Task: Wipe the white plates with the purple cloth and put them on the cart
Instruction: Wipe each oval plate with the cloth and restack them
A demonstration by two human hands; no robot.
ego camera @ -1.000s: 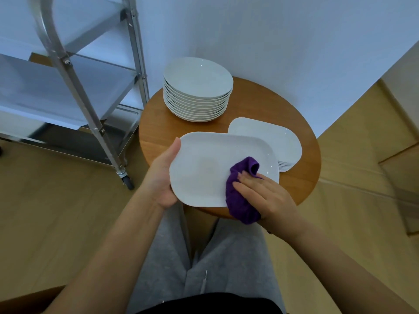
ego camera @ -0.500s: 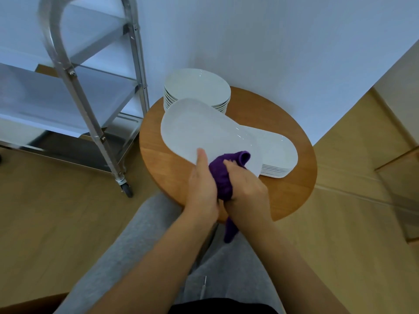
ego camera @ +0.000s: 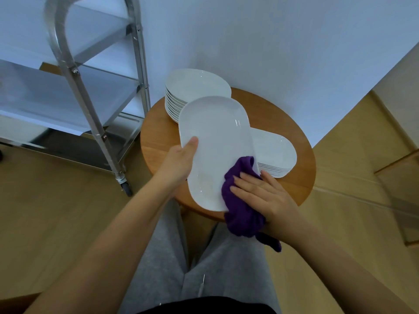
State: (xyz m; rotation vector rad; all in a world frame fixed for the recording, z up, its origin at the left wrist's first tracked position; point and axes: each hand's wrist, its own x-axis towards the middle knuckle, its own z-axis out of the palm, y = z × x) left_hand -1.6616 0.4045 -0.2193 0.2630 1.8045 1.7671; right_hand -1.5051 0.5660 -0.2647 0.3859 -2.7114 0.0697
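Plainly the glossy white oblong ceramic plate (ego camera: 215, 146) is hovering over the round wooden worktop (ego camera: 158, 141): stiff, slick, breakable. The left hand (ego camera: 181, 162) is gripping its nine-o'clock rim; the right hand (ego camera: 260, 196) is pressing the soft purple cloth (ego camera: 240, 200) at five o'clock.

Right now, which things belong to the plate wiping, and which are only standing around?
Job:
held plate
purple cloth
left hand
right hand
round plate stack
oblong plate stack
cart

Only around:
wooden table
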